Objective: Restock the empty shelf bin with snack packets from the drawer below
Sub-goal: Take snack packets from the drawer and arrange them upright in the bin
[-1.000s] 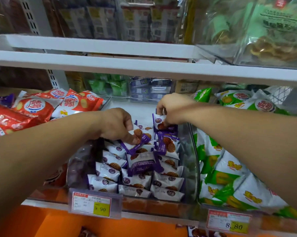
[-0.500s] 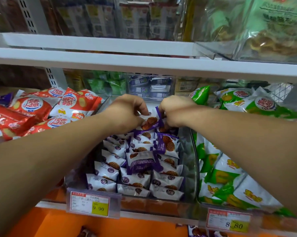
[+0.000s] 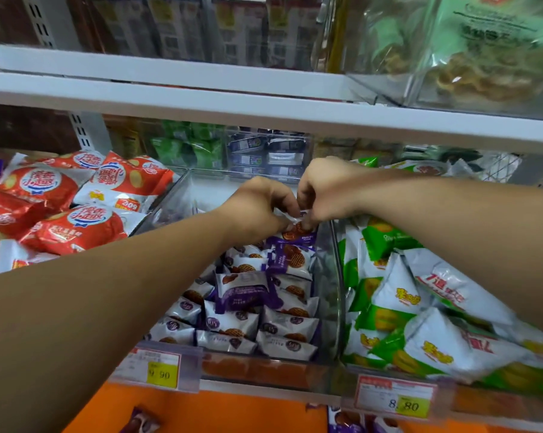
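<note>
Midway, packet [image 3: 295,229] pinched — left hand [image 3: 257,210], right hand [image 3: 326,189]

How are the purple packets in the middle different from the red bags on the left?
The purple packets are small and lie in rows in the clear bin; the red bags are bigger and heaped loosely. The purple packets show a brown biscuit; the red bags show a round blue-and-white badge. Both are sealed snack wrappers.
</note>
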`<act>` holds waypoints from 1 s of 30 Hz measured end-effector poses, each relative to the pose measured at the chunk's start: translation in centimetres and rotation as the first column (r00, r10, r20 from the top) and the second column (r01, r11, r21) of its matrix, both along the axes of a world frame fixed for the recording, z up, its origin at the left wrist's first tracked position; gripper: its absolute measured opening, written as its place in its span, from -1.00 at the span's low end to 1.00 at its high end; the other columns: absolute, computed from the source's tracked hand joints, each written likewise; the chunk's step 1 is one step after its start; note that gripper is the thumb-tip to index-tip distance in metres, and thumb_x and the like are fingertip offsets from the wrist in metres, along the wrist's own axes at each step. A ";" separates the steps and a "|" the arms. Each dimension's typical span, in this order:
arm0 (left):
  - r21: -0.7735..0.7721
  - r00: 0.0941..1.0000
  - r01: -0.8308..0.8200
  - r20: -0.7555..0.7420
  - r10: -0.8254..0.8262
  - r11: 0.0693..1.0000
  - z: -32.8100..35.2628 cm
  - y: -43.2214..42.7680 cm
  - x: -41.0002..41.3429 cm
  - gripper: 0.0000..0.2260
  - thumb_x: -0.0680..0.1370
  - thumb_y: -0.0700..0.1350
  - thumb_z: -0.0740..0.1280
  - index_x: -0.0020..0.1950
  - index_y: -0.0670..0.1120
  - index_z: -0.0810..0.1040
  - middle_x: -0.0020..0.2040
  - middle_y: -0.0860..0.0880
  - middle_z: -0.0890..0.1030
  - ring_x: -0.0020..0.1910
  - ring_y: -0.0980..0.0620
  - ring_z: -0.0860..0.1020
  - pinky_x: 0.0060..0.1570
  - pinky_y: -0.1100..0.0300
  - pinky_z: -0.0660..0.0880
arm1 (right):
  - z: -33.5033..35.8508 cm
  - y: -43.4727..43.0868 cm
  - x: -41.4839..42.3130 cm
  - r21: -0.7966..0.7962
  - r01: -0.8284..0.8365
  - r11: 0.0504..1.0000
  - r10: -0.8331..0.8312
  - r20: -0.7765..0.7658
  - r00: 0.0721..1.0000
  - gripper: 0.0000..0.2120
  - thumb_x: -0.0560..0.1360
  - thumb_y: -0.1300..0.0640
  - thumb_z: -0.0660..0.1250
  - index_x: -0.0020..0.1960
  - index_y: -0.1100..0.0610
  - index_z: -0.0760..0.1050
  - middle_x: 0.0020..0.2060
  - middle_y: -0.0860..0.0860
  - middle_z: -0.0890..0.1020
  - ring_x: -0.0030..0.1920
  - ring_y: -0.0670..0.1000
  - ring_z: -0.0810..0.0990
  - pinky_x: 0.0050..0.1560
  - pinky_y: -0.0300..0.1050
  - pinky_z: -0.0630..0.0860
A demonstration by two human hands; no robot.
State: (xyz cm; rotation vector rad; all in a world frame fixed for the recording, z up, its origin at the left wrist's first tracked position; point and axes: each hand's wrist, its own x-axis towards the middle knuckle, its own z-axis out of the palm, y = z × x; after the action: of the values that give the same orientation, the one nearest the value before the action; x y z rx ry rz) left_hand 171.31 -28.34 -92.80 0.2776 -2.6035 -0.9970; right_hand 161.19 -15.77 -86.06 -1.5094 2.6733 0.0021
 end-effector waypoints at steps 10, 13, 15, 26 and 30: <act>-0.364 0.876 -0.213 0.340 0.342 0.907 0.5 2.3 2.3 -0.43 0.39 0.44 0.38 -0.32 -0.09 0.50 -0.36 -0.04 0.52 -0.30 -0.01 0.54 -0.35 0.14 0.46 | -0.7 -0.3 1.3 0.023 -0.057 0.998 0.060 -0.215 0.975 -0.80 0.39 -0.06 0.56 0.00 -0.13 0.65 -0.25 -0.19 0.53 -0.01 0.03 0.58 -0.02 -0.12 0.51; -0.265 0.842 -0.197 0.447 0.301 0.944 -0.1 3.8 2.2 -0.43 0.31 0.46 0.43 -0.28 -0.05 0.45 -0.31 -0.03 0.53 -0.29 0.02 0.54 -0.36 0.18 0.40 | -0.5 0.0 1.1 0.021 -0.090 0.996 0.093 -0.240 0.966 -0.77 0.41 -0.12 0.55 0.04 -0.15 0.66 -0.26 -0.20 0.50 0.04 0.04 0.54 0.06 -0.10 0.49; -0.140 0.833 -0.224 0.486 0.264 0.965 0.0 4.0 2.2 -0.47 0.28 0.37 0.53 -0.17 -0.07 0.53 -0.20 -0.04 0.59 -0.22 0.01 0.58 -0.30 0.14 0.51 | -0.5 0.1 0.8 0.017 -0.078 0.997 0.080 -0.248 0.965 -0.78 0.42 -0.13 0.55 0.04 -0.14 0.67 -0.20 -0.17 0.55 0.05 0.05 0.51 0.04 -0.11 0.45; 0.159 0.848 -0.361 0.465 0.253 0.919 3.0 1.4 6.8 -0.63 0.30 0.06 0.67 -0.13 -0.15 0.64 -0.23 -0.07 0.67 -0.25 -0.05 0.60 -0.23 0.15 0.55 | -1.1 0.2 1.1 -0.005 -0.023 1.000 0.021 -0.228 0.973 -0.81 0.44 -0.09 0.54 0.03 -0.11 0.68 -0.05 -0.13 0.64 0.03 0.02 0.54 -0.02 -0.18 0.36; 0.367 0.896 -0.390 0.360 0.258 0.844 2.8 0.9 8.3 -0.77 0.41 -0.16 0.61 -0.07 -0.21 0.62 -0.24 -0.20 0.67 -0.36 -0.03 0.51 -0.37 0.17 0.50 | -1.5 -0.4 1.9 0.062 -0.005 0.998 0.021 -0.254 0.967 -0.81 0.46 -0.10 0.53 0.05 -0.13 0.67 0.04 -0.13 0.68 0.08 0.03 0.61 0.06 -0.13 0.51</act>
State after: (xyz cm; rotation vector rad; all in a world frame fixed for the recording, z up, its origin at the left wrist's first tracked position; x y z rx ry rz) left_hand 179.65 -27.44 -89.98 1.0258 -2.4203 -1.4849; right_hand 163.08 -16.15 -87.55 -1.6076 2.8259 0.2955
